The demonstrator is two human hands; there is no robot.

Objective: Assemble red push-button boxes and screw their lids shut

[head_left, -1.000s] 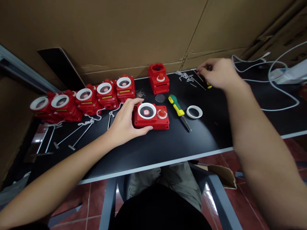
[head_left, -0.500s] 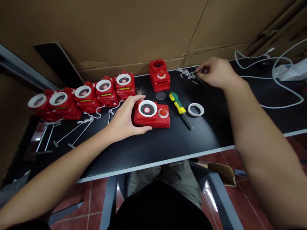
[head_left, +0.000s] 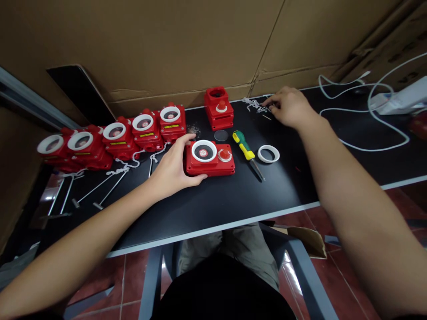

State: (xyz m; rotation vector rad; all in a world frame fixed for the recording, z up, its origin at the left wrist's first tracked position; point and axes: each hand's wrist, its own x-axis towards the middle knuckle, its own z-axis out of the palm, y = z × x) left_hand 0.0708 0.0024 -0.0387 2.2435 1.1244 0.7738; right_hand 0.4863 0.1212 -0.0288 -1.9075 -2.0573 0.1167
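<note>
My left hand (head_left: 173, 166) is wrapped round the left end of a red alarm box (head_left: 211, 166), which lies face up on the black table. A white ring with a dark round window and a small red dome are on the box's face. My right hand (head_left: 288, 106) reaches to the back of the table, its fingers bent together at a tangle of white cord (head_left: 251, 103) with small metal pieces. What those fingertips hold, if anything, is hidden. Between the hands lie a green-and-yellow screwdriver (head_left: 244, 146), a loose white ring (head_left: 268, 154) and a clear disc (head_left: 221, 135).
Several similar red boxes (head_left: 144, 129) line up at the left, with T-shaped metal rods (head_left: 111, 189) on white cords before them. Another red box (head_left: 219, 111), without a white ring, stands at the back. A white cable (head_left: 370, 106) loops at the right. Cardboard (head_left: 187, 49) walls the back.
My right hand has lowered onto the cord tangle, and the thin rod that showed beneath it is out of sight. My left hand stays on the red box. The view has shifted slightly.
</note>
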